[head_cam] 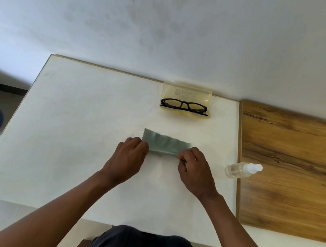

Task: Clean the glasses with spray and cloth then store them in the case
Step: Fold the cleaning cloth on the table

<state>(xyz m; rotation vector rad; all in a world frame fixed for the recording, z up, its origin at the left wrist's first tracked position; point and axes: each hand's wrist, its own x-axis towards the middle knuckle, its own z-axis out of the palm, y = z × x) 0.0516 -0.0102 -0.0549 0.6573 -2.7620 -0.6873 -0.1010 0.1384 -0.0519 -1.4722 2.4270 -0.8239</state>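
On the table point(69, 128), hands point(130, 156) pinch folded (zigzag-edged) cloth point(165, 143).

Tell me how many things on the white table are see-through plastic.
2: the yellowish clear plastic glasses case lies open at the table's far edge with the black-framed glasses in it; the small clear spray bottle lies on its side at the right edge.

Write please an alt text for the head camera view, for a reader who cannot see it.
Two bare hands, left hand and right hand, pinch the near edge of a grey-green cloth on a white table. Behind it, black glasses lie in an open yellowish case; a clear spray bottle lies at the right.
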